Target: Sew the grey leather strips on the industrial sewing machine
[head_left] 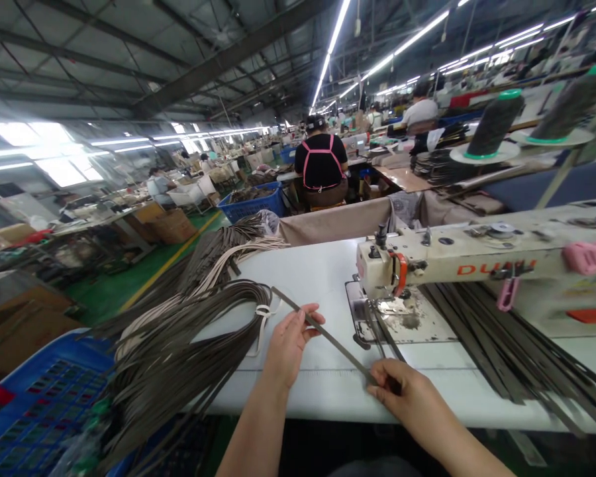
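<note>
A narrow dark grey strap [340, 346] runs slantwise between my two hands, in front of the sewing machine [457, 258]. Near its upper part, my left hand [294, 334] is closed on it between thumb and fingers. My right hand [402, 391] pinches the strap's lower end close to the table's front edge. Another dark strap [388, 334] reaches from under the machine's needle area towards my right hand; whether the two straps are joined, I cannot tell. On the left lies a thick bundle of dark straps [193, 338], bound with a white tie [263, 311].
More dark straps [496, 344] lie under the machine arm and hang over the front edge. A blue basket [44, 391] stands at lower left. Thread cones [496, 126] rise at upper right. Ahead, a person in a black top [320, 162] sits beyond a fabric-lined bin [335, 222].
</note>
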Demonstrator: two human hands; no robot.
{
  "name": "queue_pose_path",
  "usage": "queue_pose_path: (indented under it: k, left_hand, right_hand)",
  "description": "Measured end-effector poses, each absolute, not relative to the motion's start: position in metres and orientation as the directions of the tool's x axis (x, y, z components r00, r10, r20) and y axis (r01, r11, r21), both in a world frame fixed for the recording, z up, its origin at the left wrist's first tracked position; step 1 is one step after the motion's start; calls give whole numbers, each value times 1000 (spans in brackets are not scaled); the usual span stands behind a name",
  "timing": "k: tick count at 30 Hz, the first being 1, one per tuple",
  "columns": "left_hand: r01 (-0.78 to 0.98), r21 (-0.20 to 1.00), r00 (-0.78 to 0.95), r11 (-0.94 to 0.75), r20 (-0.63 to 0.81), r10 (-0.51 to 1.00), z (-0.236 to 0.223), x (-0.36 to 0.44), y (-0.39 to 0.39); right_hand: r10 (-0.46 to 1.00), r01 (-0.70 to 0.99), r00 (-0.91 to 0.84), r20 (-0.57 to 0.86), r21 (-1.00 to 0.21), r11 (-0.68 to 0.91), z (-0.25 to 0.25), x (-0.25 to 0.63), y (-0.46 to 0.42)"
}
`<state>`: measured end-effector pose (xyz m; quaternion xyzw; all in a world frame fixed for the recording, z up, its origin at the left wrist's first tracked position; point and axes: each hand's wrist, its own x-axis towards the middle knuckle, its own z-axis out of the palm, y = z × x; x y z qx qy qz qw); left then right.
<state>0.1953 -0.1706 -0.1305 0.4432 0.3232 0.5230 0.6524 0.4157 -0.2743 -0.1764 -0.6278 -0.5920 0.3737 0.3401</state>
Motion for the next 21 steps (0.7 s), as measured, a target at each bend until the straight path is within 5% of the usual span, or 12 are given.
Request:
queue_pose_path:
  k: [21]
  left_hand:
    - [-388, 921, 244, 27, 74, 967, -136, 196, -166]
  right_hand:
    - [998, 542, -59, -16, -840, 19, -217, 430, -262]
